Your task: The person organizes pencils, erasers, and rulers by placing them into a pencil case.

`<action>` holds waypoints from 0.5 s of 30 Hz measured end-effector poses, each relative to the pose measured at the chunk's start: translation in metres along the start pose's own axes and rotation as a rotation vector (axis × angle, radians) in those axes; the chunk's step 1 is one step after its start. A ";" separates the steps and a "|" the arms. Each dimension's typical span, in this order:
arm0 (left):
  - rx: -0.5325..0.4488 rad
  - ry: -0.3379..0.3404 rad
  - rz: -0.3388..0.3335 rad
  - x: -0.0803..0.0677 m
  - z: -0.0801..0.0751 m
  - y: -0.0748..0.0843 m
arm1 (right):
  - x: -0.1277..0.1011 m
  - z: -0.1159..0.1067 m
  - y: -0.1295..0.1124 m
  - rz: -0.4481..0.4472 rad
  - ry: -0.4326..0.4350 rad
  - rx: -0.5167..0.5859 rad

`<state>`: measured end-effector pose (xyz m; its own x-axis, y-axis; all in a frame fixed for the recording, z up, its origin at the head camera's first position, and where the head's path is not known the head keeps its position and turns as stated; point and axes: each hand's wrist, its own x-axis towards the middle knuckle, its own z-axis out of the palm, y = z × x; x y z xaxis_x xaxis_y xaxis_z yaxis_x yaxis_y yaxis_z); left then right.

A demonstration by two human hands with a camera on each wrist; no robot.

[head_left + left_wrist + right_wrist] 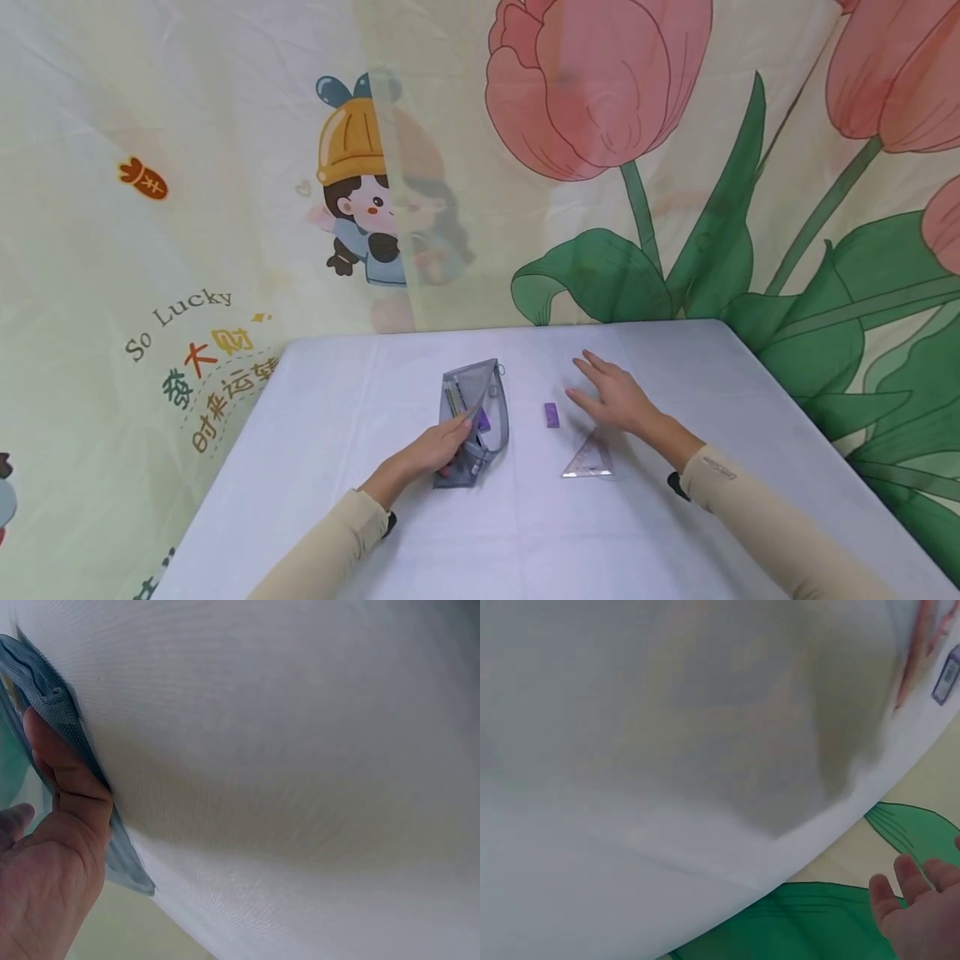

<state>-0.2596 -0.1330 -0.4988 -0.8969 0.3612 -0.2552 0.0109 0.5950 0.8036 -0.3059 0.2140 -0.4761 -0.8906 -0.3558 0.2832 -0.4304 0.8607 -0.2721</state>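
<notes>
While your left grip point(431, 450) is at the pouch point(474, 397): its thumb and fingers are curled about the gray side at the pouch's eight o'clock, pinching the material; in the left wrist view one digit lies against the zipper band point(45, 679). How hard you squeeze cannot be told.

Pouch: gray and see-through, it is around the middle of the bench point(517, 546), its mouth gaping toward three o'clock. Whether its whole length rests on the cloth is hard to tell.

Inside the pouch: you have slim pens point(454, 398) at eleven o'clock and a purple piece point(483, 422) near three o'clock, both partly veiled by the gray material.

Right grip point(618, 398): your fingers are spread wide, nearly straight, the thumb well apart from them. You hold nothing with it; it hangs above the bench, and the right wrist view shows the fingertips in front of the green leaf print.

Purple block point(551, 415): it lies on the bench at the pouch's three o'clock, apart from it, just beside your right thumb but not touched.

Set square point(588, 464): clear and triangular, it lies flat between four and five o'clock from the block, near your right grip and free of it.

Sleeves point(765, 517): your beige cuffs come in from seven and five o'clock.
</notes>
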 end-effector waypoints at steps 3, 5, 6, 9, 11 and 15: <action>-0.002 0.002 0.001 0.000 0.000 -0.001 | -0.004 0.000 0.006 -0.004 -0.025 -0.042; -0.003 0.002 0.003 0.000 0.000 -0.002 | -0.007 0.000 0.010 0.006 -0.047 -0.067; 0.000 0.002 -0.001 0.001 0.001 -0.002 | -0.009 0.000 0.012 0.014 -0.058 -0.075; 0.008 -0.001 0.000 0.001 0.001 -0.003 | -0.013 0.000 0.020 0.041 -0.086 -0.125; 0.013 -0.002 -0.001 0.001 0.001 -0.003 | -0.015 -0.001 0.025 0.062 -0.103 -0.146; 0.016 0.001 -0.007 0.001 0.000 -0.002 | -0.018 0.000 0.033 0.085 -0.133 -0.156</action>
<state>-0.2607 -0.1332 -0.5005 -0.8975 0.3561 -0.2603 0.0116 0.6090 0.7931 -0.3035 0.2488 -0.4898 -0.9388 -0.3152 0.1387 -0.3338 0.9320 -0.1411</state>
